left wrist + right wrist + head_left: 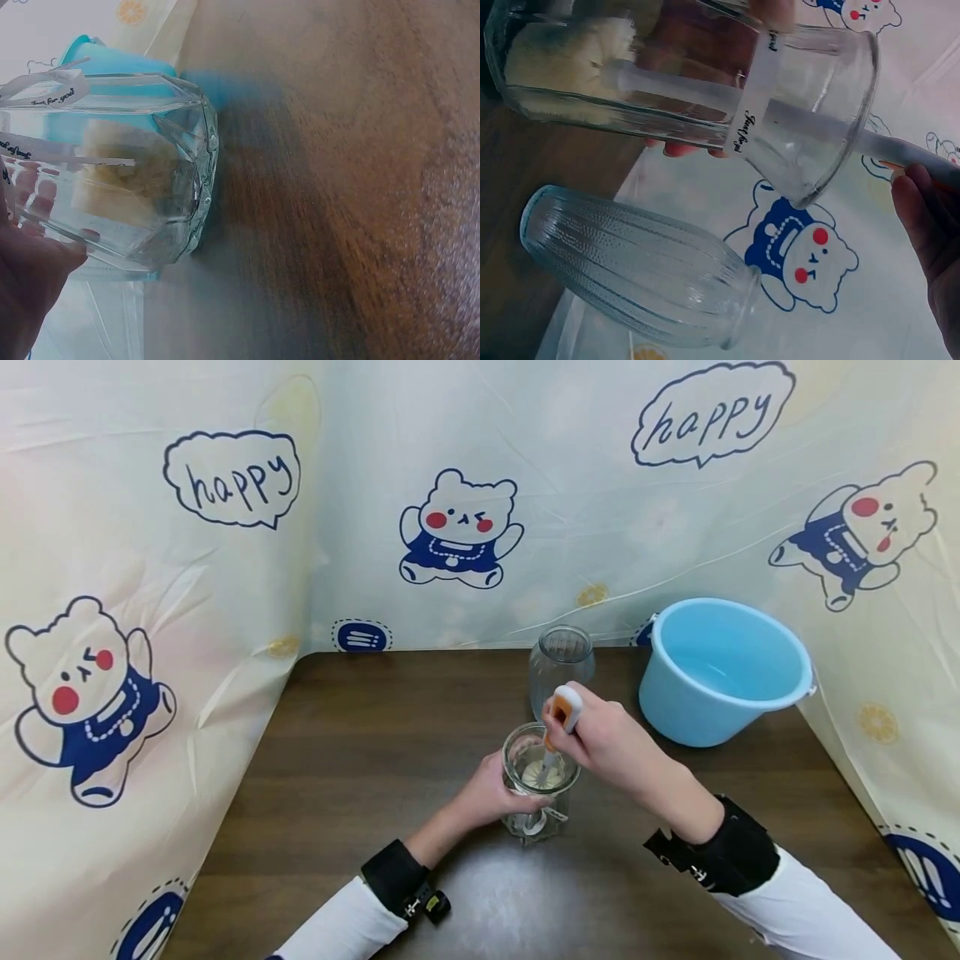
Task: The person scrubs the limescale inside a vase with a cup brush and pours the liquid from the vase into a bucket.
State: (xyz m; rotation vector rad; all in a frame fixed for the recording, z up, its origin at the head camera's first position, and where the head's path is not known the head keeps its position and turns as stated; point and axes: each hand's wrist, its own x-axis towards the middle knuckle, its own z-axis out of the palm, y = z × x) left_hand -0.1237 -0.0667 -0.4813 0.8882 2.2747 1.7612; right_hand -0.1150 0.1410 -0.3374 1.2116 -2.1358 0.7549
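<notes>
My left hand (487, 792) grips a faceted clear glass vase (551, 817) around its side, and the vase stands near the middle of the table. A white ribbon printed with black lettering (751, 105) is tied round the glass. Above the mouth, my right hand (611, 745) holds the white and orange handle of a bottle brush (567, 706), its shaft slanting down inside. The brush's pale sponge head (562, 71) sits near the vase's bottom, as the right wrist view shows. In the left wrist view the sponge shows through the glass.
Behind the held vase stands a second, ribbed glass vase (561, 670). A light blue bucket (678, 697) is at the back right of the brown wooden table (360, 752). A printed cloth (360, 527) hangs around the back and sides.
</notes>
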